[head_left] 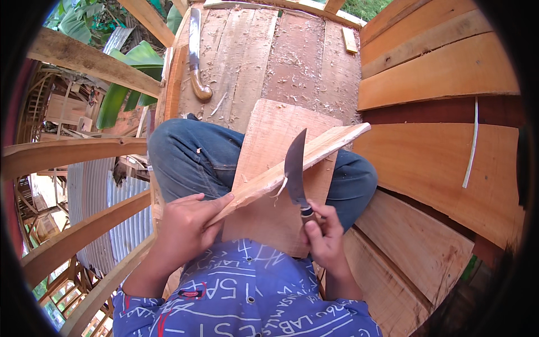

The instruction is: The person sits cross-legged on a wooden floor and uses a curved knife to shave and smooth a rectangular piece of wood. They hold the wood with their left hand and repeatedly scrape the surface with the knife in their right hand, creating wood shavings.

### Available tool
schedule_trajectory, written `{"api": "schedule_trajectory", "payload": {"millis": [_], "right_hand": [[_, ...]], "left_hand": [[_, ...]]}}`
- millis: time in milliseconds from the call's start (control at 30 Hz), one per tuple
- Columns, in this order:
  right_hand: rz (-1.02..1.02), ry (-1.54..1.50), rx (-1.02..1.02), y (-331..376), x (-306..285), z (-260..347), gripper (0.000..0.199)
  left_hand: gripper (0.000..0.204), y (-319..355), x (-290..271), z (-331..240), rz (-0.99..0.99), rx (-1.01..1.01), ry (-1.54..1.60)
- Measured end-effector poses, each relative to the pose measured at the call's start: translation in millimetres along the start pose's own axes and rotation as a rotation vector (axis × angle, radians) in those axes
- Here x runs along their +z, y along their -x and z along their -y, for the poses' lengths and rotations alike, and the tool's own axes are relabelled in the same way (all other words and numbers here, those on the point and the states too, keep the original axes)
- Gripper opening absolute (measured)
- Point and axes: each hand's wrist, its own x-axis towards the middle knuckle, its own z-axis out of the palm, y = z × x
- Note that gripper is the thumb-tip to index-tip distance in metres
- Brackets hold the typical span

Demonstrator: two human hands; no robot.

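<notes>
My left hand (188,224) is closed on the near end of a long, pale piece of wood (331,143), which slants up to the right across my lap. In my right hand (324,238) is a knife (295,168) with a broad curved blade and a dark handle, its blade against the edge of the wood. A thin curled shaving (281,188) hangs at the wood's edge beside the blade. Under both lies a flat wooden board (269,121), resting across my crossed legs in blue jeans.
A machete (195,56) with a curved wooden handle lies on the plank floor (241,50), among scattered shavings. A small wood block (350,40) lies at the far right. Plank walls (438,73) stand on the right; wooden rails (84,151) run along the left, with corrugated sheets beyond.
</notes>
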Motion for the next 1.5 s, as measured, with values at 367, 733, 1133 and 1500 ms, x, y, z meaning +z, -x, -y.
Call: {"api": "schedule_trajectory", "payload": {"millis": [367, 733, 1133, 1500], "right_hand": [[0.110, -0.267, 0.100, 2, 8, -2, 0.028], [0.365, -0.763, 0.367, -6, -6, -10, 0.027], [0.018, -0.077, 0.066, 2, 12, -2, 0.033], [0.301, -0.439, 0.217, -12, 3, 1, 0.028]], "left_hand": [[0.047, 3, 2, 6, 0.023, 0.027, 0.015], [0.038, 3, 2, 2, -0.008, 0.005, 0.000], [0.037, 1, 2, -1, -0.017, 0.023, -0.014], [0.036, 2, 4, 0, -0.039, 0.018, -0.013]]}}
